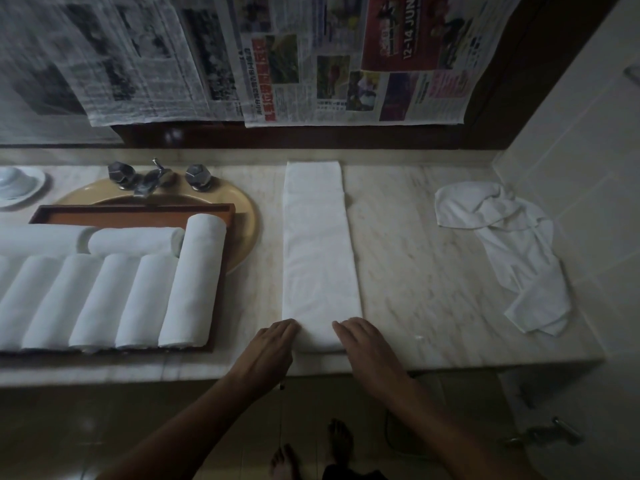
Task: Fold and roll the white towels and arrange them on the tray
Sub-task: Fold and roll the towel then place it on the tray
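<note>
A white towel folded into a long strip [318,244] lies on the marble counter, running away from me. Its near end is turned up into a small roll. My left hand [270,348] and my right hand [363,344] rest on that roll's two ends, fingers curved over it. To the left, a brown wooden tray [131,213] sits over the sink and holds several rolled white towels [194,282]. A crumpled white towel [512,251] lies loose at the right of the counter.
A tan sink basin [247,223] with a metal tap [154,178] lies under the tray. A white dish [17,188] sits far left. Newspaper sheets [311,64] hang on the wall behind. A tiled wall [588,168] bounds the counter's right side.
</note>
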A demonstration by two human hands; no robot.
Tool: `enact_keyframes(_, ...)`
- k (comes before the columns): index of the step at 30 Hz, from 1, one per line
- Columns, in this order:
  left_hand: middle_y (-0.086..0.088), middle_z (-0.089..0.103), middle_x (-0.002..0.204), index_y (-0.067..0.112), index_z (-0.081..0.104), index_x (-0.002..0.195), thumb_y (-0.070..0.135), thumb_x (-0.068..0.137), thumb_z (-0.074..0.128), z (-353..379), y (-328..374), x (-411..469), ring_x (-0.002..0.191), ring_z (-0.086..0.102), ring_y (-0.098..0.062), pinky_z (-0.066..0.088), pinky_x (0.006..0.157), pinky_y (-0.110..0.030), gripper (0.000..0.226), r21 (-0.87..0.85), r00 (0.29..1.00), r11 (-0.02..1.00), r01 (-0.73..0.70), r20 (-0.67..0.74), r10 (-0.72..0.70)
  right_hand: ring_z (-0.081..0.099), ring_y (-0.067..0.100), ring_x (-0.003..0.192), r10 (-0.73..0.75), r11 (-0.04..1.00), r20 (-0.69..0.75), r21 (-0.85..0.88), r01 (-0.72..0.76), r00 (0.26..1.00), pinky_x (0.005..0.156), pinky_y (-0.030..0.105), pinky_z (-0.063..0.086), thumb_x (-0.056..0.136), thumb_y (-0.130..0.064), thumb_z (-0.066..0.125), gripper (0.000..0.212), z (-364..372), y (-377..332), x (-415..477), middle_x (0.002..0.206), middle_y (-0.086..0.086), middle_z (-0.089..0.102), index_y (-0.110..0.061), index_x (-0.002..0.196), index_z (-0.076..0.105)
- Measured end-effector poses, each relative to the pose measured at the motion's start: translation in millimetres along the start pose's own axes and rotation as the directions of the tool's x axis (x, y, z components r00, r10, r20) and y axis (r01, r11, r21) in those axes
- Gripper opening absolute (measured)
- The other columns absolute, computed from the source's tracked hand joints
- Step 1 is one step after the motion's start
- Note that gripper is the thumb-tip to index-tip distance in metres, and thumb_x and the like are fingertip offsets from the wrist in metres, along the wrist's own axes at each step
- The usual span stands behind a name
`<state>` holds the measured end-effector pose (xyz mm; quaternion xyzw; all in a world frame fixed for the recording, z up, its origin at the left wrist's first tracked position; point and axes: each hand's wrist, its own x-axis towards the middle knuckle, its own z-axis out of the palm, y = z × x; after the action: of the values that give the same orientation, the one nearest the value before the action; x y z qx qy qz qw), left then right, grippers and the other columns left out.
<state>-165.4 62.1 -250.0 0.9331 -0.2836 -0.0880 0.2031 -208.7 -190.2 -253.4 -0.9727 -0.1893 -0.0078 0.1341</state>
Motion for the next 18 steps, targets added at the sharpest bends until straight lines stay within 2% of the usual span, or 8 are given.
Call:
enact_keyframes(2, 0.0, 0.055, 0.119, 0.015, 0.061, 0.123, 0.008, 0.085, 0.053, 0, -2, -6, 0.092, 0.059, -0.021, 0.052, 0.077, -0.036, 0.039, -0.028, 0.999, 0.999, -0.025, -0.023, 0.024, 0.062, 0.025, 0.117, 0.003, 0.996, 0.024, 0.083, -0.005, 1.0, 0.099, 0.036, 0.055, 0.073, 0.003, 0.078, 0.068, -3, 4, -8, 0.129, 0.008, 0.065, -0.008, 0.137, 0.059)
enact_keyframes(6, 0.003, 0.056, 0.113, 0.016, 0.066, 0.123, 0.011, 0.082, 0.073, 0, -7, -19, 0.096, 0.055, -0.019, 0.052, 0.08, -0.033, 0.042, -0.06, 0.997, 0.998, -0.023, -0.074, 0.019, 0.046, 0.012, 0.125, 0.041, 0.967, 0.098, 0.245, -0.064, 0.994, 0.105, 0.025, 0.042, 0.09, -0.003, 0.058, 0.05, -13, 13, -19, 0.138, -0.002, 0.05, -0.017, 0.138, 0.057)
enact_keyframes(9, 0.01, 0.059, 0.113, 0.023, 0.065, 0.123, 0.019, 0.088, 0.076, -8, -3, -24, 0.101, 0.054, -0.01, 0.049, 0.084, -0.026, 0.037, -0.179, 0.995, 0.982, 0.061, -0.067, -0.074, 0.045, 0.006, 0.12, 0.109, 0.934, 0.14, 0.323, -0.15, 0.984, 0.105, 0.022, 0.039, 0.092, -0.015, 0.067, 0.044, -21, 20, -19, 0.132, -0.009, 0.054, -0.023, 0.135, 0.061)
enact_keyframes(12, 0.017, 0.064, 0.106, 0.032, 0.06, 0.113, 0.024, 0.089, 0.077, -15, 0, -25, 0.094, 0.059, -0.002, 0.05, 0.079, -0.024, 0.03, -0.308, 0.978, 0.935, 0.179, -0.047, -0.202, 0.053, 0.0, 0.106, 0.266, 0.851, 0.223, 0.402, -0.337, 0.938, 0.093, 0.015, 0.043, 0.091, -0.029, 0.075, 0.038, -30, 24, -15, 0.12, -0.013, 0.06, -0.032, 0.127, 0.064)
enact_keyframes(14, 0.015, 0.067, 0.097, 0.033, 0.062, 0.104, 0.025, 0.089, 0.078, -21, 2, -24, 0.088, 0.065, -0.001, 0.053, 0.074, -0.026, 0.023, -0.419, 0.948, 0.86, 0.29, 0.002, -0.319, 0.058, 0.0, 0.101, 0.315, 0.782, 0.26, 0.474, -0.405, 0.913, 0.09, 0.018, 0.049, 0.092, -0.033, 0.074, 0.031, -34, 26, -11, 0.115, -0.015, 0.062, -0.035, 0.122, 0.066)
enact_keyframes(16, 0.013, 0.07, 0.095, 0.035, 0.066, 0.099, 0.026, 0.089, 0.078, -24, 3, -21, 0.085, 0.068, -0.002, 0.055, 0.071, -0.028, 0.018, -0.489, 0.913, 0.786, 0.378, 0.055, -0.404, 0.06, 0.0, 0.103, 0.326, 0.738, 0.239, 0.54, -0.405, 0.914, 0.093, 0.025, 0.053, 0.095, -0.032, 0.071, 0.024, -31, 29, -8, 0.114, -0.016, 0.064, -0.031, 0.12, 0.07)
enact_keyframes(18, 0.013, 0.072, 0.098, 0.037, 0.067, 0.099, 0.03, 0.089, 0.078, -25, 1, -19, 0.086, 0.068, -0.001, 0.057, 0.074, -0.031, 0.016, -0.506, 0.9, 0.762, 0.405, 0.072, -0.431, 0.06, 0.007, 0.106, 0.346, 0.768, 0.164, 0.516, -0.379, 0.924, 0.094, 0.028, 0.05, 0.098, -0.033, 0.065, 0.022, -23, 29, -6, 0.113, -0.013, 0.064, -0.027, 0.117, 0.074)
